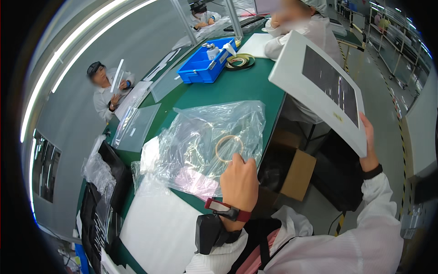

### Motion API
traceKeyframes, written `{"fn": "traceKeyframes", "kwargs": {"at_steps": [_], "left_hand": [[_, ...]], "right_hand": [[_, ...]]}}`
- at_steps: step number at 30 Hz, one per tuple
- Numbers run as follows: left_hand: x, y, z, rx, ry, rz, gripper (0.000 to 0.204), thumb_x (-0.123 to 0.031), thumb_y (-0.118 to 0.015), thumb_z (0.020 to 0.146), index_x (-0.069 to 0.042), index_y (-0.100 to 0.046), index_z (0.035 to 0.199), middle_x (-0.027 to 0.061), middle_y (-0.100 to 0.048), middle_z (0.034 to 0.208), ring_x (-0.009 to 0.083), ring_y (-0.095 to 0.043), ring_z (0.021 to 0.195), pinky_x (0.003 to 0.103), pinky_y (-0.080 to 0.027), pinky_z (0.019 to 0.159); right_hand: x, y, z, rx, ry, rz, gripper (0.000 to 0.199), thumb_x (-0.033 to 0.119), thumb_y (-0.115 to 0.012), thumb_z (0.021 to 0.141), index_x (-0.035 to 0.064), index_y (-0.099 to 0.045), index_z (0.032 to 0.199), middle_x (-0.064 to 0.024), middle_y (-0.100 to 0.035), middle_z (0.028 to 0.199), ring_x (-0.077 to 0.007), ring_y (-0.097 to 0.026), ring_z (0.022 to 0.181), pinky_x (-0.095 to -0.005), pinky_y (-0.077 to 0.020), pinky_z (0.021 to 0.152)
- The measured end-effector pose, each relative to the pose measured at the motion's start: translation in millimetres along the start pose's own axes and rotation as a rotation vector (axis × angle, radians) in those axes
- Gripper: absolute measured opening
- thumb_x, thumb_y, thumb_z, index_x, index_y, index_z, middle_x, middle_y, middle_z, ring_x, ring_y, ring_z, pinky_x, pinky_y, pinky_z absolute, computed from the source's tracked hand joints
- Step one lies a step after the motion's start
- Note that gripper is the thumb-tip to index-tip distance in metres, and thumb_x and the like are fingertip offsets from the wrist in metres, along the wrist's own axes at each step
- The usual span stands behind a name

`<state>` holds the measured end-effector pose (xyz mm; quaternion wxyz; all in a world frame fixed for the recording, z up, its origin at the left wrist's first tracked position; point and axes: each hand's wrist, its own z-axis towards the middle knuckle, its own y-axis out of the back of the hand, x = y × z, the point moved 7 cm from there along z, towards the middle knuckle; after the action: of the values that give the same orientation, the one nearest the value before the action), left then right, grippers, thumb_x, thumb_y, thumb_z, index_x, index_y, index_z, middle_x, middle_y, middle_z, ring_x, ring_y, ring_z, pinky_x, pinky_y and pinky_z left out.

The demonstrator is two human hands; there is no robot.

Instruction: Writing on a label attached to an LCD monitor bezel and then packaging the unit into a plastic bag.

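My right hand (369, 146) grips the lower corner of a flat white panel (292, 68) with a dark square face, held up tilted over the right edge of the green table (228, 89). My left hand (239, 180) rests at the near edge of a clear plastic bag (205, 132) that lies crumpled on the table. Its fingers pinch a thin tan tape ring (229, 148) lying on the bag. A red strap with a dark device sits on my left wrist.
A blue bin (200, 68) and tape rolls (240, 61) stand farther up the table. A white sheet (159, 233) lies near me, with black trays (98, 214) at left. Brown cardboard box (299, 176) sits under the table. People in white work at left and ahead.
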<state>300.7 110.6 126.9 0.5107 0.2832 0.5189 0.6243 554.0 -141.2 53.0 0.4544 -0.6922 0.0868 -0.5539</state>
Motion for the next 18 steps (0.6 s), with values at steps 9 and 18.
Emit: {"fn": "traceKeyframes", "kwargs": {"at_steps": [9,18], "left_hand": [[22,46,-28,-0.014,0.141,-0.061,0.022,0.006,-0.054,0.067,-0.002,-0.065,0.083,0.0161,-0.054,0.089,0.0343,-0.057,0.068,0.042,-0.046,0.061],[60,63,-41,-0.26,0.251,-0.032,0.06,0.01,-0.054,0.062,0.001,-0.045,0.121,0.0148,-0.055,0.11,0.0322,-0.06,0.073,0.037,-0.049,0.061]], "right_hand": [[-37,31,-72,-0.051,-0.226,0.02,0.038,0.026,-0.041,0.091,-0.004,-0.052,0.112,-0.018,-0.06,0.105,-0.026,-0.063,0.086,-0.0332,-0.0516,0.078],[-64,33,-108,-0.119,-0.3,-0.168,0.04,0.028,-0.046,0.088,-0.0045,-0.05,0.11,-0.0164,-0.061,0.095,-0.0233,-0.063,0.078,-0.0315,-0.0528,0.07]]}}
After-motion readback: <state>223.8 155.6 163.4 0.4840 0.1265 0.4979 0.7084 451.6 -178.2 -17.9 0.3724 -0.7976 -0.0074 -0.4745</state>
